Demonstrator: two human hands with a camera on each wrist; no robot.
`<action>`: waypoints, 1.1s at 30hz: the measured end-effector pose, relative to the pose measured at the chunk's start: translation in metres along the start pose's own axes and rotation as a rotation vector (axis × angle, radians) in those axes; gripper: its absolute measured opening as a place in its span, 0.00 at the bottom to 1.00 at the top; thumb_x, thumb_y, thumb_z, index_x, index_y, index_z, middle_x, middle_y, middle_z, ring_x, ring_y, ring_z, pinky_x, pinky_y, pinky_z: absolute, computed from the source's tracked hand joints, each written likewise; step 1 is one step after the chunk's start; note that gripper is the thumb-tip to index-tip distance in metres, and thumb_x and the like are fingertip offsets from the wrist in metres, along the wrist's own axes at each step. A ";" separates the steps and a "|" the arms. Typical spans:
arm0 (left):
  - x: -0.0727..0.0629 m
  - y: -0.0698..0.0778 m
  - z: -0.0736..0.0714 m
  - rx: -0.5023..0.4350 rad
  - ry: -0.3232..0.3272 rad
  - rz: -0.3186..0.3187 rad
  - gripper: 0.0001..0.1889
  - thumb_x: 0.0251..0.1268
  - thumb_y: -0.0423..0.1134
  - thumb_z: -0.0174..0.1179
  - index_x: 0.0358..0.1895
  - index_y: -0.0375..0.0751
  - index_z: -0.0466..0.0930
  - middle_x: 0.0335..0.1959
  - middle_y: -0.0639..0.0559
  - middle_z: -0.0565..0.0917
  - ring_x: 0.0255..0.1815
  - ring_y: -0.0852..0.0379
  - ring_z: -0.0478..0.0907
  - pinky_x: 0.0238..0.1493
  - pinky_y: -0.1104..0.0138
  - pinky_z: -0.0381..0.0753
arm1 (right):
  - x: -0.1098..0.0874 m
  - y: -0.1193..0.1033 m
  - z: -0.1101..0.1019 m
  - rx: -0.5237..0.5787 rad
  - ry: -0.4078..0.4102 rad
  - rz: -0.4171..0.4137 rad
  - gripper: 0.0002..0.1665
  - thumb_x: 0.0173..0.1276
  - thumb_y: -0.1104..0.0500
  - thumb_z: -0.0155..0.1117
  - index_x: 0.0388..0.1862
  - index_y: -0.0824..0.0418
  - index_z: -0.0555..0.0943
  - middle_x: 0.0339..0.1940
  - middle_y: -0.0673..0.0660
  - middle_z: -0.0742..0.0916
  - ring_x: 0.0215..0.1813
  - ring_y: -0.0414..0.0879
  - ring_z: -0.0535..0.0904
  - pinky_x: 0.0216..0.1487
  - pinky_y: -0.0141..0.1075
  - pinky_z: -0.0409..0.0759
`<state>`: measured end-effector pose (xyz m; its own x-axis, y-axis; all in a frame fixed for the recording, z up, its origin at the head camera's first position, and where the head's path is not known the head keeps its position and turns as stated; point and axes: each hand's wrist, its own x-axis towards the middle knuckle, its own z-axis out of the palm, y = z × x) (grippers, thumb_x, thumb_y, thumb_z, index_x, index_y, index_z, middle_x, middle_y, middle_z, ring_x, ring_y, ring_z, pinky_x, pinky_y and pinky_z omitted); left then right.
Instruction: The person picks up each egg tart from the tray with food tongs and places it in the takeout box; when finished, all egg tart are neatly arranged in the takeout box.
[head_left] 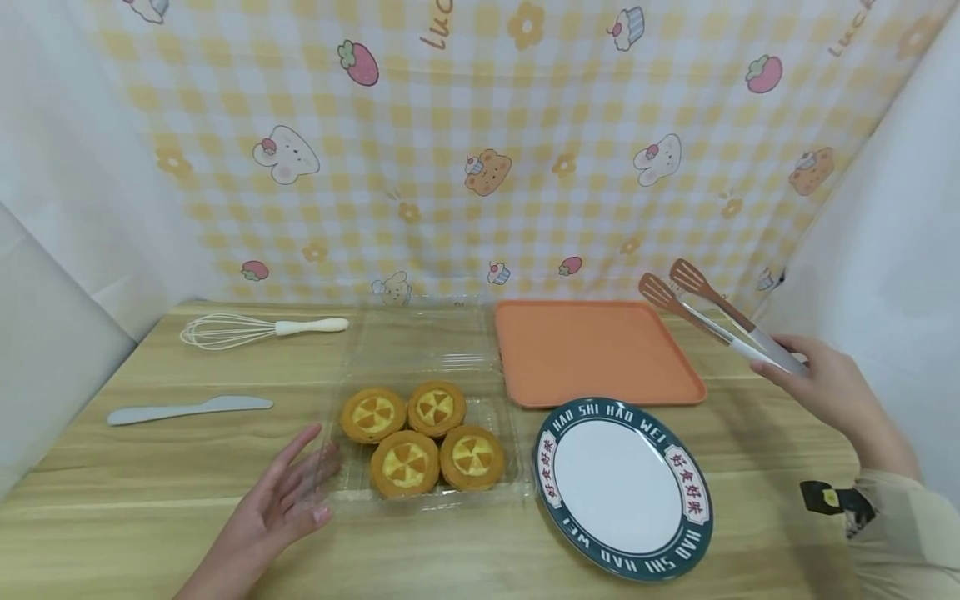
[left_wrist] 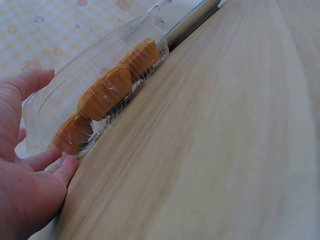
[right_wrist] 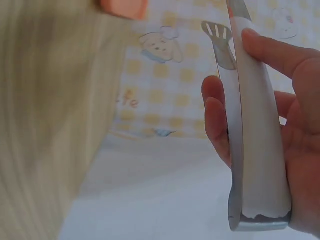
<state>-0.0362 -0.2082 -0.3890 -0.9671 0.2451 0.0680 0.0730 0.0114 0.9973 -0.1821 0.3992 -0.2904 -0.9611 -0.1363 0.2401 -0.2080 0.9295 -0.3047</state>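
Observation:
My right hand grips a pair of tongs by its pale handles, above the table's right side. Their brown slotted tips stand apart and point up and left. In the right wrist view, thumb and fingers wrap the tongs' handles. At the left, my left hand has its fingers spread at the left wall of a clear plastic box. Several egg tarts with yellow and orange tops sit inside, and the box's lid is folded back. In the left wrist view, fingertips touch the box's lower edge.
A white plate with a dark green patterned rim lies right of the box. Behind it is an orange tray. A whisk and a pale spreader knife lie at the left. A checked curtain hangs behind the table.

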 end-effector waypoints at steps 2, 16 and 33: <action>0.000 0.001 0.000 -0.002 0.003 -0.010 0.38 0.67 0.26 0.49 0.74 0.53 0.41 0.70 0.30 0.49 0.63 0.71 0.62 0.53 0.72 0.73 | -0.002 0.008 0.004 -0.003 -0.002 0.029 0.33 0.64 0.52 0.63 0.56 0.77 0.69 0.46 0.77 0.76 0.34 0.58 0.74 0.24 0.38 0.69; 0.000 0.002 0.001 0.000 0.012 -0.013 0.38 0.67 0.26 0.50 0.74 0.52 0.42 0.70 0.30 0.50 0.62 0.71 0.63 0.53 0.73 0.72 | -0.010 0.050 0.029 -0.005 0.006 0.123 0.34 0.65 0.50 0.60 0.53 0.81 0.69 0.26 0.65 0.84 0.31 0.57 0.76 0.25 0.38 0.69; 0.000 0.003 0.002 0.000 0.017 -0.029 0.38 0.67 0.27 0.50 0.74 0.54 0.42 0.70 0.31 0.50 0.62 0.71 0.63 0.53 0.72 0.73 | -0.009 0.056 0.038 -0.010 -0.100 0.133 0.34 0.68 0.50 0.57 0.51 0.83 0.67 0.26 0.64 0.83 0.26 0.50 0.74 0.21 0.36 0.69</action>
<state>-0.0352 -0.2066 -0.3864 -0.9728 0.2284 0.0395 0.0448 0.0182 0.9988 -0.1917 0.4397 -0.3449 -0.9934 -0.0449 0.1057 -0.0765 0.9450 -0.3180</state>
